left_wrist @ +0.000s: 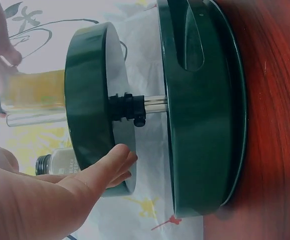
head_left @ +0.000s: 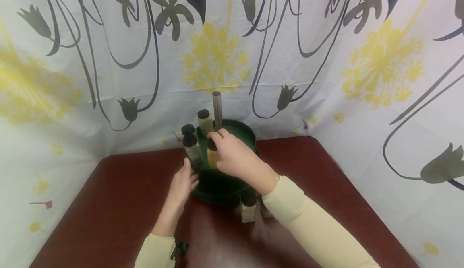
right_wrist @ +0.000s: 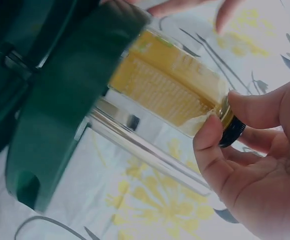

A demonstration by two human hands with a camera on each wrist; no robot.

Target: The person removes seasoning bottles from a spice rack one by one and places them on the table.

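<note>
My right hand pinches the black-capped top of a square glass spice jar filled with yellow powder. The jar stands upright with its base at the upper tray of a green two-tier stand. My left hand touches the left side of that tray, fingers extended along its wall in the left wrist view. A jar of pale contents stands on the tray near my left thumb. Behind it are another black-capped jar and a tan-filled jar.
A shiny metal pole rises from the stand, above the deeper lower tray. Two more jars, one pale and one partly behind my sleeve, stand on the dark red table. Floral-patterned sheets hang around it.
</note>
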